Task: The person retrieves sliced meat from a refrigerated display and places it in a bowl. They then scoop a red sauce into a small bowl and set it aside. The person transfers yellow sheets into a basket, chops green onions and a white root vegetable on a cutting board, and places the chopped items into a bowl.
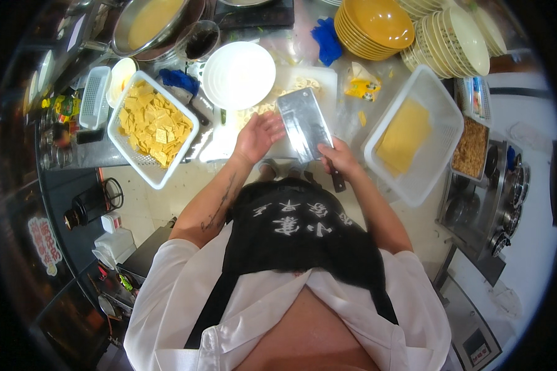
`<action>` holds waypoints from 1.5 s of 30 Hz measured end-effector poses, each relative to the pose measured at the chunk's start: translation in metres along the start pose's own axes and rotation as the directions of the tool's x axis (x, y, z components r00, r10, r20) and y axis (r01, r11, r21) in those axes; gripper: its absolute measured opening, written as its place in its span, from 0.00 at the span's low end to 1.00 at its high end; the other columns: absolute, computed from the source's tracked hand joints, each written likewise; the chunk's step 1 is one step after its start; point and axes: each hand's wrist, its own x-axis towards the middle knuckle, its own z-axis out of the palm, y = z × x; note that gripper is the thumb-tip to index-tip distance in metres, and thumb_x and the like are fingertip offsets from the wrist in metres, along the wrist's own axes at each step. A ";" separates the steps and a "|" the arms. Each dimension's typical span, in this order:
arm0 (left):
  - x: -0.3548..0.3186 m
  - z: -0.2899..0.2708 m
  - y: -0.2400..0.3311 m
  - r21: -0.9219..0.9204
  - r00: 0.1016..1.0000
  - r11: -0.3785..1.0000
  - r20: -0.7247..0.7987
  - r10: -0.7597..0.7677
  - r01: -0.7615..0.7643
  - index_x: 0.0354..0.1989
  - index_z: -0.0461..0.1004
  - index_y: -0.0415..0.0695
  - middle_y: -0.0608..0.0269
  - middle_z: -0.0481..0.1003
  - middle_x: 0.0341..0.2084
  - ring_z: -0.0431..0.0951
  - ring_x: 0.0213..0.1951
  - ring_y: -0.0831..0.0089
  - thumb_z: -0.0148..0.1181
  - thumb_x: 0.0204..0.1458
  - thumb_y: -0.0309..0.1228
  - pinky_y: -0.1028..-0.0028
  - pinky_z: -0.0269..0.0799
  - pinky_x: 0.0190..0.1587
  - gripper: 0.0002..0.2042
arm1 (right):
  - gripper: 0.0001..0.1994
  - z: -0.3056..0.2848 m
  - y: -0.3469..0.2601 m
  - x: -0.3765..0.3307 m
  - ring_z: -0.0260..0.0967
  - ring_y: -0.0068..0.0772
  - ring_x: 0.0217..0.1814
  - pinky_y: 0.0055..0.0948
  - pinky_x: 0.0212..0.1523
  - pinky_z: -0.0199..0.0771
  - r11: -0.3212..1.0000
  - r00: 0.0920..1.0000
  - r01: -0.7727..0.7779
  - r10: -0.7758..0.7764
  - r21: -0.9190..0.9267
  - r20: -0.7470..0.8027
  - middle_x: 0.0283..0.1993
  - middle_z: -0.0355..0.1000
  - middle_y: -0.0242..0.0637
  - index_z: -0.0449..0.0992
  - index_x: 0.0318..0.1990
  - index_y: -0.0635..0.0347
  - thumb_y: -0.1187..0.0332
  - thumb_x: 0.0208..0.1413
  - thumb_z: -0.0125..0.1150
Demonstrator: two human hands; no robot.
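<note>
My right hand (342, 157) is closed round the dark handle of a cleaver (304, 122). The broad steel blade slants up to the left, over the near right part of a white cutting board (330, 93). My left hand (261, 135) is just left of the blade, palm turned up, fingers apart, with nothing in it. Beyond its fingertips, pale chopped pieces (247, 114) lie on the board, and more show past the blade's far end. A stack of white plates (239, 75) stands at the board's far left, hiding part of it.
To the left stands a white basket (161, 183) of yellow square pieces (153, 127). A white bin (418, 179) with yellow sheets (405, 137) is at the right. Orange bowls (377, 28), patterned bowls (453, 44), a blue cloth (327, 41) and a metal pot (147, 26) stand farther back.
</note>
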 end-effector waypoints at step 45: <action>0.047 -0.029 -0.079 0.908 0.570 -0.386 0.407 0.714 -0.164 0.66 0.70 0.47 0.39 0.58 0.68 0.51 0.71 0.35 0.71 0.47 0.47 0.41 0.49 0.70 0.37 | 0.13 0.073 0.109 0.047 0.75 0.34 0.26 0.40 0.31 0.75 0.964 0.947 0.108 -0.175 -0.244 -0.270 0.27 0.77 0.41 0.76 0.42 0.62 0.60 0.62 0.61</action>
